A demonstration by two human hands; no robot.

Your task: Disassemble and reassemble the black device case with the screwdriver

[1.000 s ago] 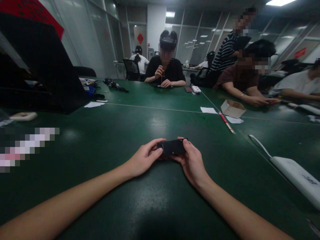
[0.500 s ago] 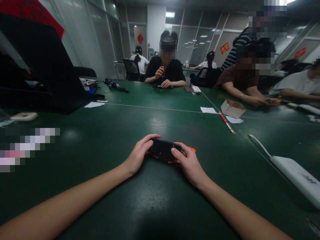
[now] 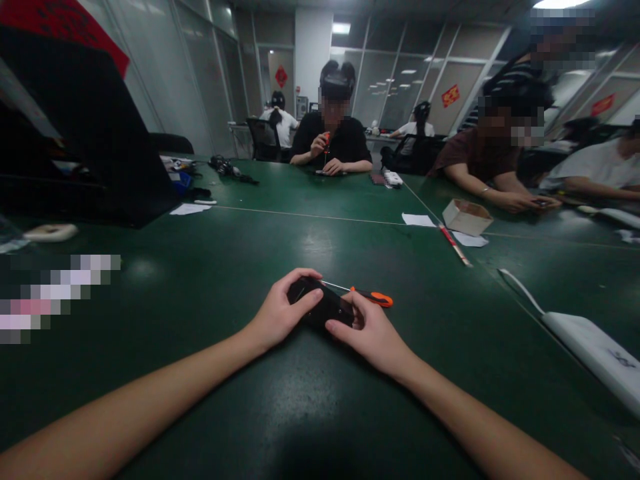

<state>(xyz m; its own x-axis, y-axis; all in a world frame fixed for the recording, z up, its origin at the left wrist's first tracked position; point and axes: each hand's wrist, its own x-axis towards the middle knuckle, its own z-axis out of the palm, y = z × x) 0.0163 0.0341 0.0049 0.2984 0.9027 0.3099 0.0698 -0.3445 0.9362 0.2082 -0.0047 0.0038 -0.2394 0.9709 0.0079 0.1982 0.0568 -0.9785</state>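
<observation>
No wording could be read. At the upper left, a large red sheet (image 3: 100,35) bore dark, blurred strokes. Left of top centre, a red diamond sign (image 3: 281,76) perhaps showed one character, too small to make out. Two red signs (image 3: 451,96) (image 3: 603,105) at the upper right were illegible, as was the dark mark on a white slab (image 3: 595,347) at the right edge.

A small black oblong device (image 3: 326,311), its face dotted with tiny pale spots, slants from the left hand (image 3: 284,308) at ten o'clock to the right hand (image 3: 373,331) at four o'clock, gripped by both.
</observation>
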